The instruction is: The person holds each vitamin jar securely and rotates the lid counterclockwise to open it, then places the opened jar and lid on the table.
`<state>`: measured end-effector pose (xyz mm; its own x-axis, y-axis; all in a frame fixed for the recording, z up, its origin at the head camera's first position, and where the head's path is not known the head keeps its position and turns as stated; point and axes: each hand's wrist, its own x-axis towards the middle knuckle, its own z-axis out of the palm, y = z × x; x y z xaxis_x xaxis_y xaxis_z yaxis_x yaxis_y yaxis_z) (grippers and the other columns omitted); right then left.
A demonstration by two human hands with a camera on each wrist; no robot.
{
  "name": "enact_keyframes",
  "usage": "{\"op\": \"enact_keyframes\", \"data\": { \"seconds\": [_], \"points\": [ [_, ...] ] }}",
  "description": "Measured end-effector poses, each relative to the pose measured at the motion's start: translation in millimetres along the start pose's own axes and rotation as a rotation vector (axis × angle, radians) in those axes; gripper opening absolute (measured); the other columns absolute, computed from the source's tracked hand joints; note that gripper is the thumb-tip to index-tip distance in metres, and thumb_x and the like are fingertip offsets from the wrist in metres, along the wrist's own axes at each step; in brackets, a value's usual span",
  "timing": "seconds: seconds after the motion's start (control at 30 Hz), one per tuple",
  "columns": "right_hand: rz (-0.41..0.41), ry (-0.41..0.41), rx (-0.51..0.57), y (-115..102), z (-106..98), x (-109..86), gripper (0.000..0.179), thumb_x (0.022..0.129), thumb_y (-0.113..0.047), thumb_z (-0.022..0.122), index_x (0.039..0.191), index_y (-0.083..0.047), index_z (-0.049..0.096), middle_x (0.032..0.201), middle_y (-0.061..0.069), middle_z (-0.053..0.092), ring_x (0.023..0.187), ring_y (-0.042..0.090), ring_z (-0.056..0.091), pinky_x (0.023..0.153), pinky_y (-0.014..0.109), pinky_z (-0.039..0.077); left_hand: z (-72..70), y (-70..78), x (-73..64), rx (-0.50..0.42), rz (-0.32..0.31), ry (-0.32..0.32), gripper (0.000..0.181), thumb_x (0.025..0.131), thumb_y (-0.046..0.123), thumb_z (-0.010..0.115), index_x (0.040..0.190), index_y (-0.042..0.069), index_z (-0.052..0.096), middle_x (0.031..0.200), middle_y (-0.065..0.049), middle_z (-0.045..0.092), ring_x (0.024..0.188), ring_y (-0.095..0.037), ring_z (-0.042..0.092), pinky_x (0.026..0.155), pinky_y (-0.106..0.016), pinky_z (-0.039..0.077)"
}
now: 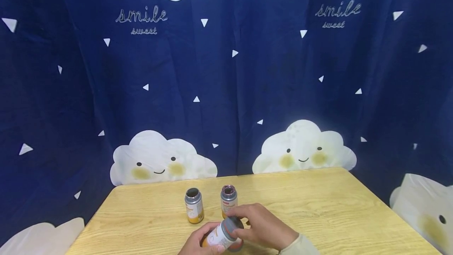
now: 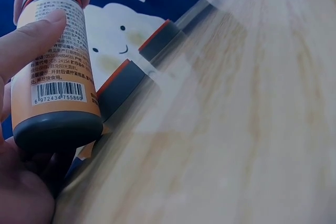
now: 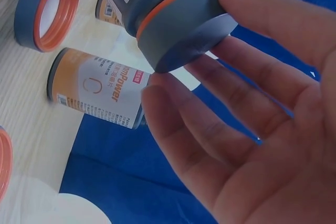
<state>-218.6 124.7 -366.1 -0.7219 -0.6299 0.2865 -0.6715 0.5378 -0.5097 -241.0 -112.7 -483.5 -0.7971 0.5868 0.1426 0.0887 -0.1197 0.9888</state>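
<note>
A supplement bottle [image 1: 220, 236] with a white and orange label is tilted near the table's front, its top toward the right. My left hand [image 1: 199, 243] grips its body, thumb across the label near the small print in the left wrist view. On its dark grey, orange-rimmed cap [image 3: 181, 27] sit the thumb and fingertips of my right hand [image 1: 262, 225], pinching it from the sides. Two similar bottles stand uncapped just beyond: one bottle [image 1: 194, 210] on the left, the other bottle [image 1: 228, 200] partly behind my right fingers.
Loose grey caps with orange rims lie on the wooden table [image 1: 141, 215]: one cap [image 2: 161, 40] and another cap [image 2: 122, 88] in the left wrist view. A dark blue curtain [image 1: 226, 82] with smiling clouds hangs behind the table's far edge.
</note>
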Motion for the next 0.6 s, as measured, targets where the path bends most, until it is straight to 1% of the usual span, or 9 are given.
{"op": "enact_keyframes", "data": {
  "seconds": [0.13, 0.23, 0.33, 0.47, 0.53, 0.6],
  "points": [
    [-0.027, 0.002, 0.000, 0.1, 0.0, -0.1, 0.036, 0.082, -0.013, 0.076, 0.116, -0.019, 0.068, 0.113, -0.011, 0.067, 0.092, -0.001, 0.059, 0.076, 0.021, 0.052, 0.5, 0.3, -0.6, -0.007, -0.008, 0.000, 0.050, 0.091, 0.014, 0.064, 0.137, 0.004, 0.049, 0.122, -0.014, 0.059, 0.103, -0.024, 0.059, 0.084, -0.033, 0.052],
    [-0.040, 0.004, -0.007, -0.2, -0.2, -0.5, 0.037, 0.080, -0.008, 0.076, 0.114, -0.019, 0.068, 0.110, -0.013, 0.066, 0.090, 0.000, 0.058, 0.074, 0.020, 0.052, 0.8, 0.1, -1.0, -0.013, -0.014, 0.003, 0.050, 0.091, 0.014, 0.064, 0.137, 0.005, 0.049, 0.122, -0.015, 0.059, 0.104, -0.024, 0.059, 0.084, -0.034, 0.052],
    [-0.045, 0.001, -0.007, -0.6, 0.0, -1.1, 0.039, 0.079, -0.004, 0.075, 0.113, -0.019, 0.068, 0.110, -0.012, 0.066, 0.091, 0.001, 0.058, 0.074, 0.020, 0.051, 1.5, -0.4, -1.1, 0.004, -0.022, 0.017, 0.049, 0.091, 0.015, 0.065, 0.136, 0.006, 0.051, 0.121, -0.014, 0.060, 0.103, -0.025, 0.059, 0.084, -0.034, 0.051],
    [-0.050, -0.008, 0.005, -0.5, 0.8, -1.5, 0.040, 0.078, -0.002, 0.075, 0.113, -0.021, 0.068, 0.115, -0.010, 0.066, 0.099, 0.002, 0.059, 0.079, 0.022, 0.052, 2.5, -0.9, -1.4, 0.029, -0.037, 0.039, 0.048, 0.089, 0.017, 0.067, 0.135, 0.009, 0.054, 0.119, -0.013, 0.061, 0.102, -0.024, 0.059, 0.084, -0.034, 0.050],
    [-0.058, -0.008, 0.008, -0.3, 0.9, -1.4, 0.040, 0.078, -0.002, 0.074, 0.113, -0.021, 0.067, 0.116, -0.010, 0.066, 0.100, 0.002, 0.059, 0.081, 0.023, 0.052, 2.2, -0.7, -1.1, 0.029, -0.034, 0.037, 0.048, 0.089, 0.017, 0.067, 0.135, 0.009, 0.053, 0.120, -0.013, 0.061, 0.103, -0.024, 0.059, 0.084, -0.034, 0.050],
    [-0.079, -0.002, -0.003, 0.0, 1.0, -1.2, 0.039, 0.079, -0.004, 0.074, 0.114, -0.020, 0.067, 0.117, -0.009, 0.066, 0.100, 0.002, 0.059, 0.084, 0.025, 0.052, 1.4, 0.1, -1.0, 0.019, -0.027, 0.022, 0.048, 0.091, 0.017, 0.064, 0.136, 0.007, 0.051, 0.121, -0.014, 0.060, 0.103, -0.024, 0.059, 0.084, -0.034, 0.050]
  ]
}}
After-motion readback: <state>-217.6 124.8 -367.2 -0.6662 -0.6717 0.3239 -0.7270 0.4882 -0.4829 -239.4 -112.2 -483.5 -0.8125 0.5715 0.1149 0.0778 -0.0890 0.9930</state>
